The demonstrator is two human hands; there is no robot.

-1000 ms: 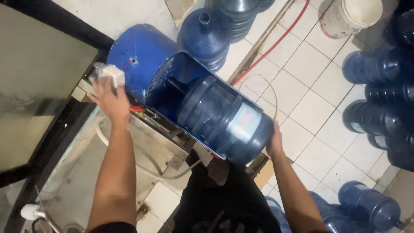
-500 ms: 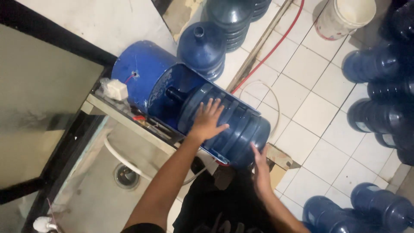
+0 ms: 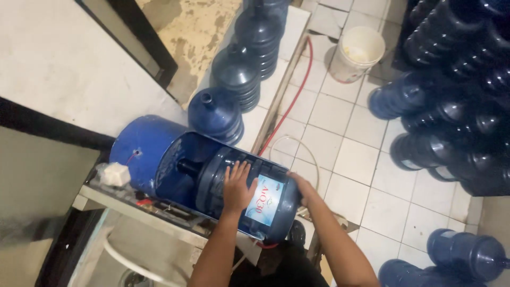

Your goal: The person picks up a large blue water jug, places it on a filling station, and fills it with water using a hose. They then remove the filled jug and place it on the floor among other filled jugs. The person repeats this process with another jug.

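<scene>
Your left hand (image 3: 236, 188) lies flat, fingers spread, on top of the big blue water jug (image 3: 247, 196), not gripping, just pressing on it. Your right hand (image 3: 302, 186) is pressed against the jug's base end; it touches the base, but whether the fingers curl round the edge can't be told. The jug lies on its side, neck end pushed into the open blue drum (image 3: 154, 159), which sits on a metal frame (image 3: 133, 204) over a sink. The jug looks empty, though the tinted plastic makes that hard to tell. It carries a light label next to your left hand. A small white block (image 3: 114, 174) sits on the frame left of the drum. Beyond the drum, upright blue jugs (image 3: 215, 114) stand in a row, uncapped. A white bucket (image 3: 357, 53) stands on the tile floor far right of the drum; contents unclear. More blue jugs (image 3: 451, 117) are stacked lying down further right.
</scene>
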